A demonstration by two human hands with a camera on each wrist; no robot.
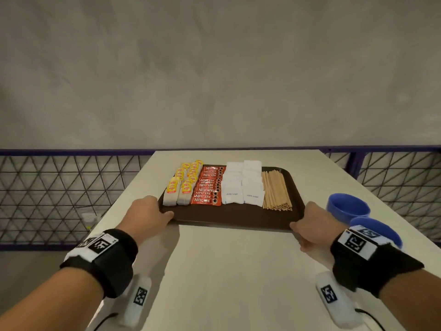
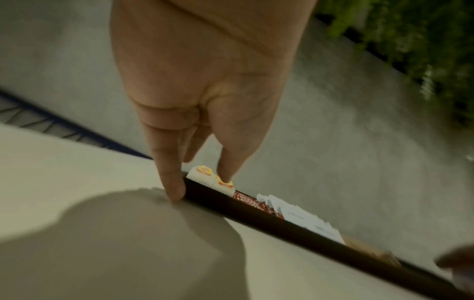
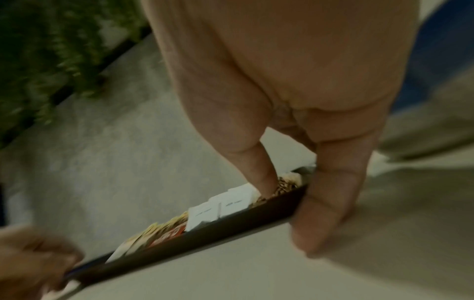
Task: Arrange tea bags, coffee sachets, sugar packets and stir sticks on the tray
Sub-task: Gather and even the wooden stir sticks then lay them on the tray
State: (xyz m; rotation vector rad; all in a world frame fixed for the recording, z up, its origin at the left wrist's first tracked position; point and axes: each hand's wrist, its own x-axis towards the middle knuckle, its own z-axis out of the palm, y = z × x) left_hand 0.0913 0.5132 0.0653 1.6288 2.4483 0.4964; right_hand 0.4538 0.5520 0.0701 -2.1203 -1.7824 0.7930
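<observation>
Brown plastic tray (image 1: 235, 217) sits on the white table (image 1: 229, 271), loaded with sorted rows. Left hand (image 1: 145, 215) and right hand (image 1: 313, 225) each pinch a near corner, thumb above the rim, fingers below.

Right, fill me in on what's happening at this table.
A person grips a brown tray by its near corners, left hand on one side and right hand on the other. On it lie neat rows: tea bags, coffee sachets, sugar packets and stir sticks. Two blue bowls sit to the right on the table.
</observation>
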